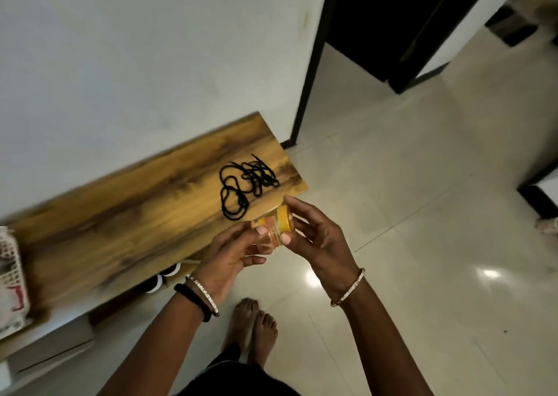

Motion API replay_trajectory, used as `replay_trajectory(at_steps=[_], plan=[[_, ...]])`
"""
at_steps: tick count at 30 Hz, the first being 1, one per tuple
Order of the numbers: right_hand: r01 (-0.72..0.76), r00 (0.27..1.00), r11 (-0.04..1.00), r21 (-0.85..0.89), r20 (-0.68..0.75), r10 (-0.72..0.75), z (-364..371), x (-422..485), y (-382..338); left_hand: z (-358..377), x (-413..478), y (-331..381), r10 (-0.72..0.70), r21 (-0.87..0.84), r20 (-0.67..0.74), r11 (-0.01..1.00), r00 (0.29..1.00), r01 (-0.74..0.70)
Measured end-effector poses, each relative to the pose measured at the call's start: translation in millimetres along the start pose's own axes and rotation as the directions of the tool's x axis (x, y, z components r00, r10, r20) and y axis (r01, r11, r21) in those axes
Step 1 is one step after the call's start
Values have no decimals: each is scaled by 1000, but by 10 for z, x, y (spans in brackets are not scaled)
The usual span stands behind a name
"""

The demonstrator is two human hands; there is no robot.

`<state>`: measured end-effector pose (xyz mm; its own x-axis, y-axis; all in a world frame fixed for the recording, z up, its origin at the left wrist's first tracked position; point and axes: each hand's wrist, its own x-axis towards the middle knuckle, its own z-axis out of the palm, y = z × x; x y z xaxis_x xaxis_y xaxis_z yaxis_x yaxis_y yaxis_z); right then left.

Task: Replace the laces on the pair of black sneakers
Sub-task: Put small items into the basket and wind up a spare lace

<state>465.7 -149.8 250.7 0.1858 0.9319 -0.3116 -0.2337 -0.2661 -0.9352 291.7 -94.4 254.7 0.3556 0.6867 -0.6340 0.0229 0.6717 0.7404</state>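
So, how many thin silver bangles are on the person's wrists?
2. One thin silver bangle is on the left wrist, beside a black band; the other bangle is on the right wrist. No more seem hidden.

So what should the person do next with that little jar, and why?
Probably set the jar down on the wooden bench. The left hand holds it and the right hand grips its yellow lid, so both hands are busy, while the black laces lie loose on the bench and the sneakers sit underneath, untouched.
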Motion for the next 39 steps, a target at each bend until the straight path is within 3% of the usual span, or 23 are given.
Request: replay_trajectory(at_steps=[7,19,31,39], plan=[[103,964,988,-118,256,-69,488,-561,-1060,-137,-1081,769,144,-57,38,988,989,-141],[352,850,916,-194,476,-226,1335,-865,-2071,-489,-2274,1590,362,-15,-44,932,931,-363],[366,822,878,-309,549,-150,2467,-929,-2318,-1135,-2853,1557,608,24,-252,781,753,-624],[302,862,756,-581,505,43,3497,-1107,-2309,-1978,-3263,1539,702,247,-309,711,642,-658]])
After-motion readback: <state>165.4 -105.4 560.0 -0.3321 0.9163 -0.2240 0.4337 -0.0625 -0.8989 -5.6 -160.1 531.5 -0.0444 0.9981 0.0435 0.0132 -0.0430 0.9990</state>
